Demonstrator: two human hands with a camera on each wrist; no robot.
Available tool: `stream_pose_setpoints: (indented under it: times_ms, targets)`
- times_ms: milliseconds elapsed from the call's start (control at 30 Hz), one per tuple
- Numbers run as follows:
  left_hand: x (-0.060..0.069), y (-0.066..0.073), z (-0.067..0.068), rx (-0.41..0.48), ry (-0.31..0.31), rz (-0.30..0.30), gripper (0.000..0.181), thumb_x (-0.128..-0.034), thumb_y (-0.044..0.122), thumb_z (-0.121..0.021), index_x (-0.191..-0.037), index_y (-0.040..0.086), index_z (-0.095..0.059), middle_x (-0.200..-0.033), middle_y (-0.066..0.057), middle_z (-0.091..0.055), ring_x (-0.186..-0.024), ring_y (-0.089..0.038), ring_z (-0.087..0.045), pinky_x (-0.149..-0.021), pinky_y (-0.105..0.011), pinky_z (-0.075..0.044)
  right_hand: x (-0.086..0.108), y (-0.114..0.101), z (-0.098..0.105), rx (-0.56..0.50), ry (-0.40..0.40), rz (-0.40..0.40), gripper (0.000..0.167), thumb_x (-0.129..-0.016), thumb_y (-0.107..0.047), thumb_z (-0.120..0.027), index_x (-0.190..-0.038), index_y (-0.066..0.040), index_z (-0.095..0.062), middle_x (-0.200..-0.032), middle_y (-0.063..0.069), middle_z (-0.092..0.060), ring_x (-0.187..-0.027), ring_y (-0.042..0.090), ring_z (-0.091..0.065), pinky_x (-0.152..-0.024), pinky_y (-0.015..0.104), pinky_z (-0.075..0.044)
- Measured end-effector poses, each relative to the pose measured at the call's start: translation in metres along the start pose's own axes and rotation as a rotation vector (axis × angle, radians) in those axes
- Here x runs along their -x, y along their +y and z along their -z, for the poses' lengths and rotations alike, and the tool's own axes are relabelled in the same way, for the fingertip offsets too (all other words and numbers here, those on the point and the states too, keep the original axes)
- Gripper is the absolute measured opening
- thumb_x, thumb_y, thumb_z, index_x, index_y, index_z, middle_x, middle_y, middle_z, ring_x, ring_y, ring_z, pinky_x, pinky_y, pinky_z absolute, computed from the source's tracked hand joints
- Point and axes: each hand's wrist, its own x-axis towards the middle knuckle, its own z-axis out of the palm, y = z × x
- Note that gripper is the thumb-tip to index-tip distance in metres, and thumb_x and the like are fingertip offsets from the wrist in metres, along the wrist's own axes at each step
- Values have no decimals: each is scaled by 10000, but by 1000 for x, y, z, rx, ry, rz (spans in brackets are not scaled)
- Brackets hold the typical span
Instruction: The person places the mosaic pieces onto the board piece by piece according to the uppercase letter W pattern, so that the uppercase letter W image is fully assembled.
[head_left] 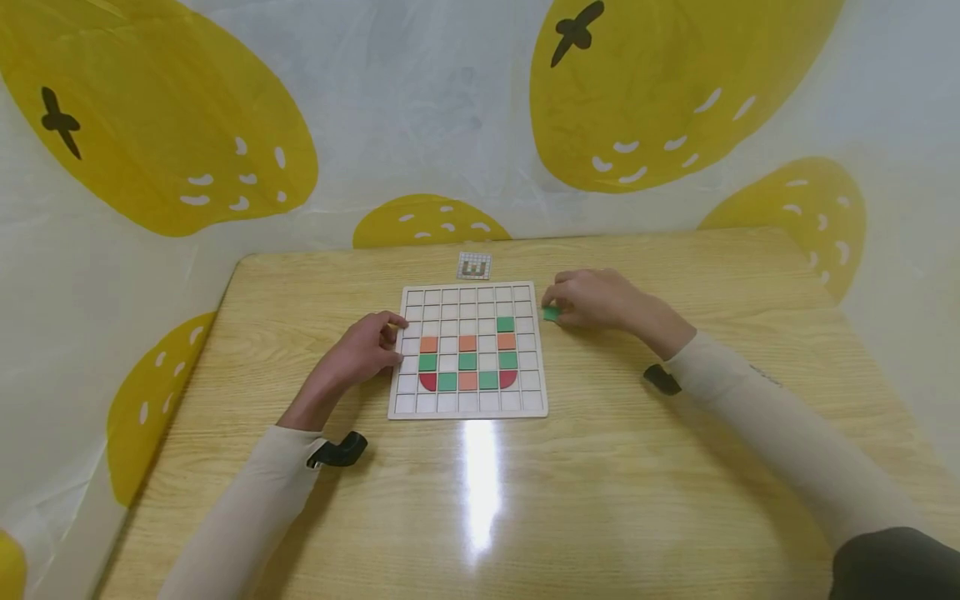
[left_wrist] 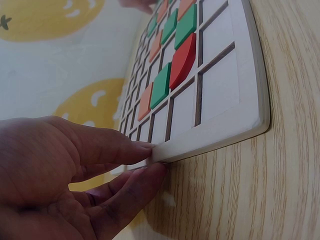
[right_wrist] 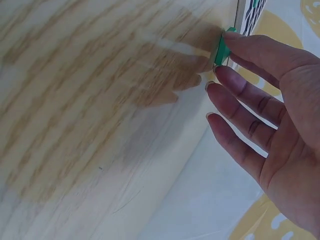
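A white square grid board [head_left: 468, 403] lies flat on the wooden table. Green tiles [head_left: 467, 362], orange tiles [head_left: 467, 343] and two red tiles with one rounded corner [head_left: 507, 380] sit in its cells. The left hand [head_left: 365, 346] holds the board's left edge, its thumb and a finger against the rim in the left wrist view. Right of the board, the right hand [head_left: 592, 300] pinches a green square tile [right_wrist: 221, 49] between thumb and index finger, close to the table. Its other fingers are spread and loosely bent in the right wrist view.
A small card [head_left: 474, 266] with a brown pattern on a grid lies just behind the board. The table [head_left: 600, 483] ends at a wall covering [head_left: 420, 108] printed with yellow fruit. Dark straps [head_left: 339, 450] hang at both wrists.
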Motion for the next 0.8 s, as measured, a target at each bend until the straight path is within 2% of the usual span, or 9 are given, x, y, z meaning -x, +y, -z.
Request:
stream_pose_setpoints:
  times_ms: [233, 467, 800]
  targets:
    - [1, 1, 0, -2, 1, 16, 494, -928, 8, -683, -1396, 42, -528, -1179, -174, -527, -1055, -310, -503, -800, -357, -485, 0, -1, 1, 2, -24, -10, 255, -873, -256, -792, -1122, -208, -767, -937, -19, -631, -803, 158, -556, -658, 346, -485]
    - [1, 1, 1, -7, -2, 11, 495, -924, 9, -685, -1394, 39, -532, -1181, -178, -532, -1061, -315, -502, -817, -368, -479, 1, 0, 1, 2, -24, 1, 233, -871, -251, -803, -1083, -165, -760, -995, 1, -669, -841, 177, -582, -686, 386, -514]
    - [1, 2, 2, -16, -3, -2, 495, -920, 9, -689, -1390, 27, -536, -1176, -182, -539, -1055, -315, -502, -815, -373, -475, 1, 0, 1, -27, -20, 6, 169, -887, -255, -780, -1012, -145, -750, -944, -22, -634, -812, 157, -566, -685, 372, -504]
